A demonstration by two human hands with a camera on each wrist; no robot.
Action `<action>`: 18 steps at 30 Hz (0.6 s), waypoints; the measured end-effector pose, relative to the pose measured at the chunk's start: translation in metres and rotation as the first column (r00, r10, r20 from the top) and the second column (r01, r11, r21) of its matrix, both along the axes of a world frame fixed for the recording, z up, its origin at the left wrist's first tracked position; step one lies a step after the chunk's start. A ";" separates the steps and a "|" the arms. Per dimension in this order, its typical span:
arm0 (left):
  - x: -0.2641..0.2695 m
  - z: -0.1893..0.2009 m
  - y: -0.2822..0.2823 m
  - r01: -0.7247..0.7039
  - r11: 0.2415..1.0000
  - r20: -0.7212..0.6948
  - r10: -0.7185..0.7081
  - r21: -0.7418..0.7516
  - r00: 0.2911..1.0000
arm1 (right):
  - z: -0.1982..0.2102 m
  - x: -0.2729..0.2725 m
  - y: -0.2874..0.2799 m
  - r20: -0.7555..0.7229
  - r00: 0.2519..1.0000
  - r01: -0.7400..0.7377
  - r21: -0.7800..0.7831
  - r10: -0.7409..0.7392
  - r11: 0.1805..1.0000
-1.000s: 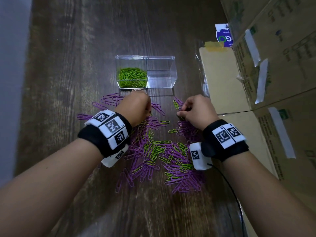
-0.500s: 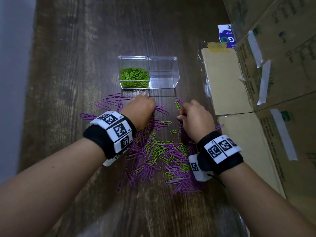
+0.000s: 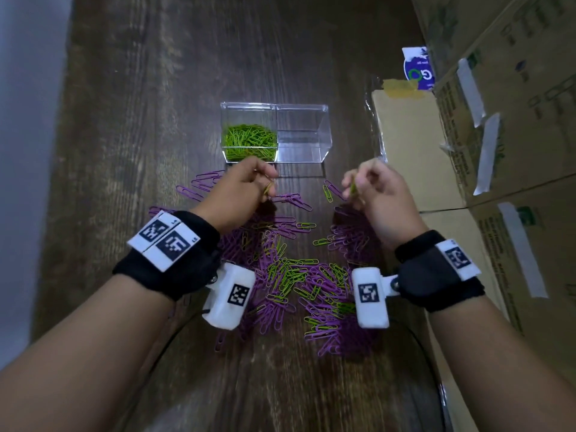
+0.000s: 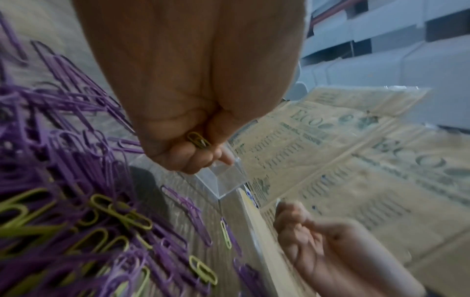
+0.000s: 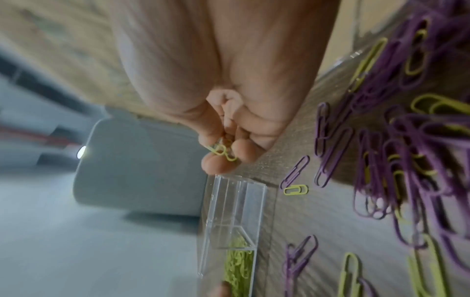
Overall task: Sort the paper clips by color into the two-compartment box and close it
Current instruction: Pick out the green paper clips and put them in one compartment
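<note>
1. The two-compartment box (image 3: 276,132) stands on the desk (image 3: 140,120), at the far side of the work area.
2. A heap of clips (image 3: 249,141) lies in the box's left compartment.
3. The loose pile of paper clips (image 3: 299,275) lies on the desk in front of the box, nearer the person.
4. The left hand (image 3: 240,194) is above the far left part of the pile, just in front of the box's left compartment.
5. The right hand (image 3: 374,194) is above the far right part of the pile, in front of and to the right of the box.
6. Stacked cartons (image 3: 514,151) stand along the right side of the desk.
7. A flat packet (image 3: 411,157) lies between the box and the cartons.
</note>
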State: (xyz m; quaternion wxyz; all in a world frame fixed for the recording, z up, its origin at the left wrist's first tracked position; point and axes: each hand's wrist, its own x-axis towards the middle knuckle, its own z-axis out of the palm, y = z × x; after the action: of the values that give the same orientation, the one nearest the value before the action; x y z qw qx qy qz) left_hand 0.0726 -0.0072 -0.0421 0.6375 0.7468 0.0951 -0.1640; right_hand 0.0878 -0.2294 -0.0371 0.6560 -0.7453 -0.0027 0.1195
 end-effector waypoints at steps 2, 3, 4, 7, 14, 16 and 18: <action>0.000 0.000 -0.006 0.035 0.999 -0.042 -0.035 -0.009 0.998 | 0.003 0.003 -0.003 -0.160 0.984 0.130 0.338 -0.080 0.932; 0.001 0.000 -0.010 0.089 0.995 -0.035 -0.087 0.050 0.996 | 0.006 0.005 -0.004 -0.223 0.970 0.182 0.388 -0.099 0.903; 0.001 0.000 -0.015 0.160 0.975 -0.017 -0.159 0.156 0.987 | 0.007 0.006 -0.005 -0.266 0.958 0.211 0.393 -0.110 0.895; 0.000 -0.003 -0.032 0.298 0.797 0.014 -0.359 0.526 0.933 | 0.005 0.012 -0.004 -0.332 0.936 0.220 0.301 -0.114 0.928; 0.001 -0.011 -0.054 0.329 0.566 0.000 -0.503 0.756 0.864 | -0.013 0.020 0.018 -0.114 0.993 -0.074 -0.706 -0.011 0.704; 0.001 -0.012 -0.057 0.338 0.560 0.006 -0.523 0.757 0.852 | -0.015 0.019 0.024 -0.110 0.994 -0.078 -0.775 -0.012 0.627; 0.000 -0.012 -0.059 0.338 0.579 0.023 -0.525 0.742 0.851 | -0.015 0.020 0.028 -0.108 0.994 -0.080 -0.797 -0.010 0.599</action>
State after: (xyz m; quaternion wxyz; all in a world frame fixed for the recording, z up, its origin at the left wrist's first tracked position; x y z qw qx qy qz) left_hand 0.0729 -0.0658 -0.0545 0.2426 0.9478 -0.1128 -0.1734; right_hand 0.1075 -0.2009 -0.0521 0.2498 -0.9527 0.0697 0.1585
